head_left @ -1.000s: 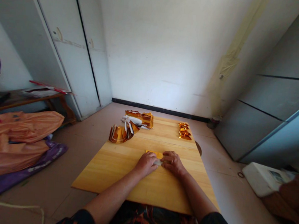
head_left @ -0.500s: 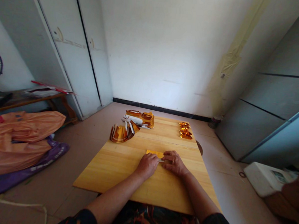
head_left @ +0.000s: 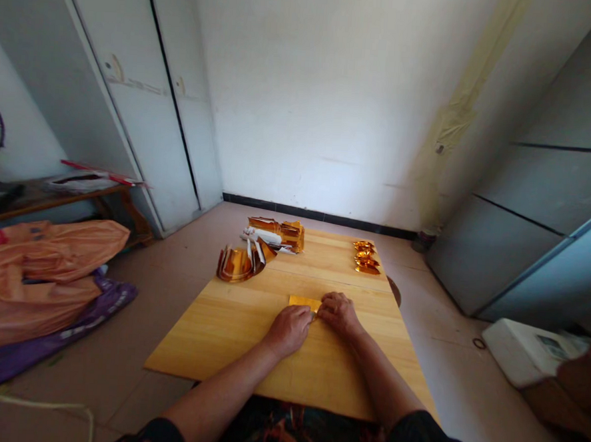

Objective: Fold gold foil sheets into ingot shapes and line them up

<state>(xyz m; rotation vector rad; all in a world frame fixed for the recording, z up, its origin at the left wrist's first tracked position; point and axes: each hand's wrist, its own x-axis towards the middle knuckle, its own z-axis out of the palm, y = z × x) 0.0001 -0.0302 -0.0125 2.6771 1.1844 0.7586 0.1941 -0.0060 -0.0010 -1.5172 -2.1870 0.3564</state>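
A sheet of gold foil paper [head_left: 301,301] lies on the wooden table, and its near part is hidden under my fingers. My left hand [head_left: 289,330] is closed on its near edge, thumb and fingers pressed together. Right beside it, my right hand [head_left: 338,313] has bent fingers pinching the paper's right end. A small pale strip shows between the fingertips. Folded shiny gold pieces [head_left: 366,257] stand in a row at the far right of the table.
Curved gold sheets [head_left: 237,263] and a stack of gold and white paper [head_left: 277,234] rest at the table's [head_left: 208,339] far left. A white box [head_left: 530,352] stands on the floor at right; an orange cloth [head_left: 48,252] and a purple bag [head_left: 58,340] lie at left.
My right hand has moved slightly left and away from me, closer to the left hand. The pale strip between the hands shows less. The gold sheet stays in place.
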